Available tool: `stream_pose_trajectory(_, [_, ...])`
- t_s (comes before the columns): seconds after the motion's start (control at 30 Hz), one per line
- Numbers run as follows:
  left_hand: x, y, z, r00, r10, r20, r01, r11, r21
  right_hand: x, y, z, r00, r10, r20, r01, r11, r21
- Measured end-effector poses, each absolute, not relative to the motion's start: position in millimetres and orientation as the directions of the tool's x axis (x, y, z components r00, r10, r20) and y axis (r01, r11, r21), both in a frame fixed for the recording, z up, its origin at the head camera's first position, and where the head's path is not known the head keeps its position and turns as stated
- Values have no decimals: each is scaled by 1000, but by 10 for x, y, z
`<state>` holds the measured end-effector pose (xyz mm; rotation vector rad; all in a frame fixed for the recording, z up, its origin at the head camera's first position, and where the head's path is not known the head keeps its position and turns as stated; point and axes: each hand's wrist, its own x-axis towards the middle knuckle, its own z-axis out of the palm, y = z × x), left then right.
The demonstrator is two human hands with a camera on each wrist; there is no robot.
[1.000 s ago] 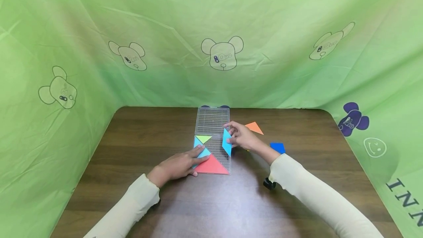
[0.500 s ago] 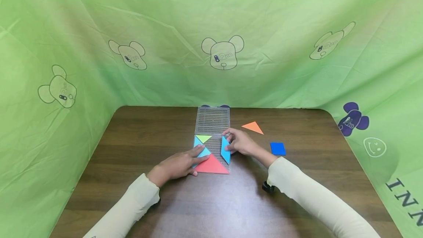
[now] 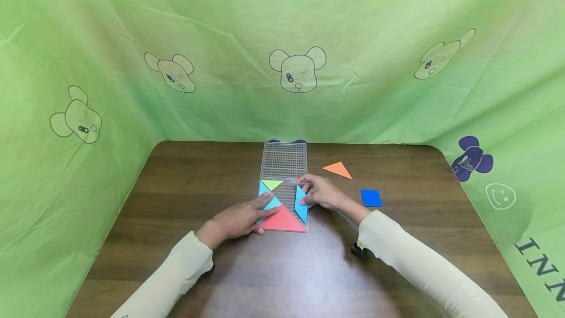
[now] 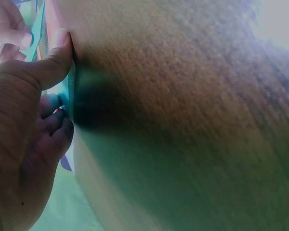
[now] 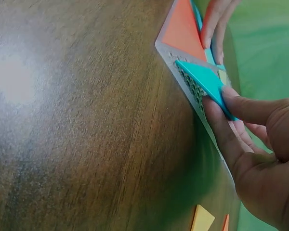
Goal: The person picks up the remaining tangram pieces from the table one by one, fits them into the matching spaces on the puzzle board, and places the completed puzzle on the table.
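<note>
In the head view, a clear hinged case with a dotted grid (image 3: pixel 289 191) lies unfolded on the table. Its near half bears a red triangle (image 3: pixel 284 220), a light blue triangle (image 3: pixel 263 190) and a small lime triangle (image 3: pixel 272 184). My left hand (image 3: pixel 236 221) rests on the light blue and red triangles with extended fingers, its thumb at the case's near edge. Between thumb and fingers my right hand (image 3: pixel 324 193) pinches a light blue tangram parallelogram (image 3: pixel 300 203). In the right wrist view that parallelogram (image 5: pixel 204 79) is tilted over the case's right side.
To the right on the brown table (image 3: pixel 247 278) lie an orange triangle (image 3: pixel 339 170) and a blue square (image 3: pixel 371 198). A yellow piece (image 5: pixel 202 219) shows low in the right wrist view. Green fabric (image 3: pixel 229 112) hangs behind and at both sides.
My right hand has moved the light blue parallelogram toward the near side, lower along the case's right edge. My left hand stays where it was.
</note>
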<state>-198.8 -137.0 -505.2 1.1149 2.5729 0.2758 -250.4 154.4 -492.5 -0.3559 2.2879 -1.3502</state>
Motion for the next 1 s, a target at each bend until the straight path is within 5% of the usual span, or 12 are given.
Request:
stream_pose_trajectory(0.7, [-1987,-1360,-5042,-649,732,-207,671,680,296,-2499,1490,-4965,-861,-470,-193,-160,611,-775])
stream_pose_trajectory(1.0, [-1982,-1360,-5039,-650,731,-207,670,680,299,-2487,1401,-4894,-859,-482,-174,-275,720,-637])
